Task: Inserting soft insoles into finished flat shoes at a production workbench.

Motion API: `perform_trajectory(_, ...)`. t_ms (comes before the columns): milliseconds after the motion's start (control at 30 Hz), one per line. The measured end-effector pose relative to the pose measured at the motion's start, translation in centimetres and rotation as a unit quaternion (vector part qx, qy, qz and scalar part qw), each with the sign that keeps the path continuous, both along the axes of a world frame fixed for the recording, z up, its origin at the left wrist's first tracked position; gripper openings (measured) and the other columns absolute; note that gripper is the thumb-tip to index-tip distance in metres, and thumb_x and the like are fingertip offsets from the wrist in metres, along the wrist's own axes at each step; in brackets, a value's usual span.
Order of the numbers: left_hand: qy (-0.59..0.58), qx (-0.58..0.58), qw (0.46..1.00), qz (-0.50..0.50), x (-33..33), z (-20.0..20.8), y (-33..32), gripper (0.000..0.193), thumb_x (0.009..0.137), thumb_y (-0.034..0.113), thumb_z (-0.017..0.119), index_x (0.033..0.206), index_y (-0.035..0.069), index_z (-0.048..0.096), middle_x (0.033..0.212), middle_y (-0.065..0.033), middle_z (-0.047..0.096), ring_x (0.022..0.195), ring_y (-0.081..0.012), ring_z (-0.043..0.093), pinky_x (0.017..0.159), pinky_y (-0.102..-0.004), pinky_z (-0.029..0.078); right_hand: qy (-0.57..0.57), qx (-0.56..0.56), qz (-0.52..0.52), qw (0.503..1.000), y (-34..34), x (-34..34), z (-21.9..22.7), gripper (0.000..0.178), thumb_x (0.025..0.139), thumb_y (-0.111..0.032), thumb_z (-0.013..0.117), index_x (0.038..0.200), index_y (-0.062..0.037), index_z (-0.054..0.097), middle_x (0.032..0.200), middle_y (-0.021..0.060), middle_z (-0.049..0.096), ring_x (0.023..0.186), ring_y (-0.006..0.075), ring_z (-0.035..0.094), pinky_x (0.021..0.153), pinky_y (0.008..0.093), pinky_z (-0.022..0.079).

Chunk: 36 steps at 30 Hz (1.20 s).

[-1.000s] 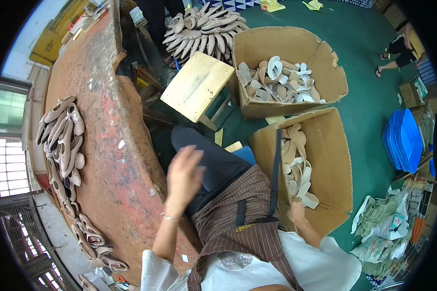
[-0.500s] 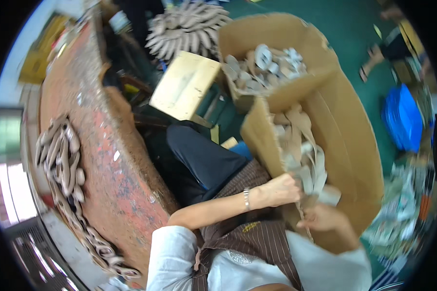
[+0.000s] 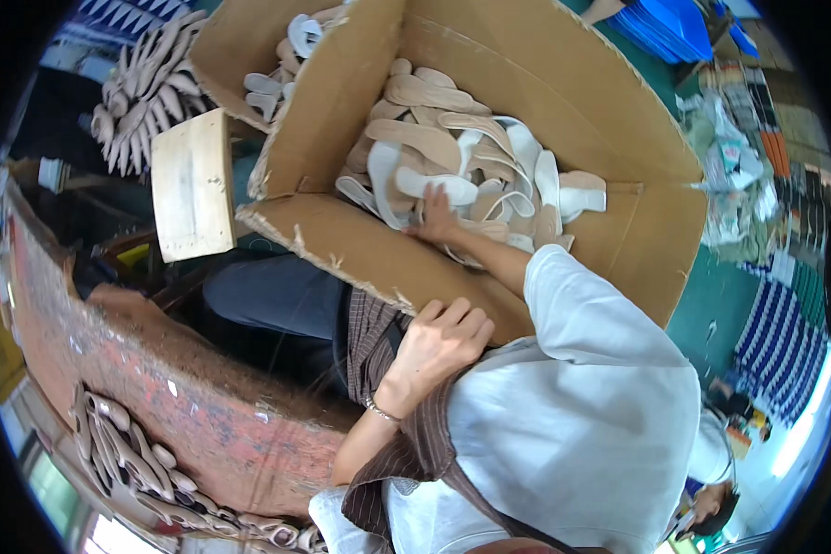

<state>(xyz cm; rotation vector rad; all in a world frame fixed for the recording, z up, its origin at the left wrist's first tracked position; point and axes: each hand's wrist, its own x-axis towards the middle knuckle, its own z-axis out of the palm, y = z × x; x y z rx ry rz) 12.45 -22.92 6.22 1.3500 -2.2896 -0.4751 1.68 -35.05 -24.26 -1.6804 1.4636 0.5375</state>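
A large cardboard box point(image 3: 563, 83) stands open in front of me, with a heap of beige and white shoe insoles point(image 3: 425, 138) in it. Deep inside, my right hand point(image 3: 437, 219) is open, its fingers spread over the insoles close to the near wall. One white insole point(image 3: 443, 187) lies right at its fingertips. My left hand point(image 3: 445, 340), with a bracelet at the wrist, is closed over the box's near rim, fingers curled across the edge.
A second carton point(image 3: 226, 55) with more insoles adjoins at the upper left. A wooden stool point(image 3: 194, 189) stands beside it. Shoe lasts point(image 3: 148, 102) are piled beyond, and a worn bench point(image 3: 222, 406) along the left carries beige shoes point(image 3: 125, 443). Plastic bags point(image 3: 725, 175) lie on the right.
My view has swung round toward the box. My right hand has gone from the box's rim down among the insoles. The left hand remains at the rim, its fingers now over it.
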Motion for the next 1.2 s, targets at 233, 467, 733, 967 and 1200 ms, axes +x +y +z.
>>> perform_trajectory(233,-0.003,0.004,1.000,0.001,-0.6,-0.2,-0.2,0.009,0.071,0.019,0.061,0.070,0.016,0.053,0.073,0.0018,0.047,0.075,-0.0136,0.053,0.063,-0.0280,0.042,-0.058,-0.405,0.138,0.902,-1.6,-0.1,-1.4,0.084,0.084,-0.020,0.061,0.156,-0.0099,0.019,0.161,0.0215,0.015,0.149,0.0391,0.016,0.116,0.0639,0.014)
perform_trajectory(467,-0.003,0.032,0.999,0.010,-1.0,-0.4,0.0,0.008,0.075,0.020,0.063,0.073,0.015,0.058,0.076,0.0020,0.048,0.079,-0.0130,0.053,0.065,-0.0269,0.041,0.036,-0.331,0.632,0.699,-5.7,7.5,-4.7,0.066,0.095,-0.027,0.041,0.157,-0.0191,0.018,0.165,0.0048,0.013,0.152,0.0239,0.011,0.124,0.0465,0.004)
perform_trajectory(733,0.006,0.044,0.997,0.067,-0.9,-1.4,0.2,0.007,0.079,0.020,0.062,0.082,0.014,0.061,0.078,0.0019,0.049,0.080,-0.0121,0.052,0.065,-0.0264,0.040,0.236,-0.126,0.714,0.647,-10.7,12.0,-8.1,0.059,0.098,-0.030,0.043,0.154,-0.0163,0.031,0.161,0.0010,0.029,0.151,0.0258,0.017,0.121,0.0548,0.007)
perform_trajectory(967,0.025,0.047,0.996,0.070,-0.5,-2.0,0.2,0.007,0.079,0.019,0.062,0.080,0.013,0.060,0.077,0.0019,0.049,0.080,-0.0124,0.052,0.065,-0.0263,0.040,0.123,-0.156,0.660,0.724,-12.2,7.8,-10.1,0.110,0.065,-0.025,0.084,0.156,-0.0110,0.023,0.148,0.0226,0.042,0.138,0.0349,0.038,0.108,0.0495,0.034)
perform_trajectory(1200,0.019,0.029,0.996,0.082,0.5,-2.0,-0.6,0.007,0.078,0.021,0.062,0.077,0.015,0.058,0.076,0.0021,0.048,0.080,-0.0127,0.052,0.066,-0.0263,0.040,0.001,-0.124,0.568,0.813,-14.4,2.6,-6.7,0.081,0.073,-0.024,0.073,0.147,-0.0127,0.041,0.107,0.0220,0.068,0.099,0.0366,0.068,0.083,0.0450,0.055)
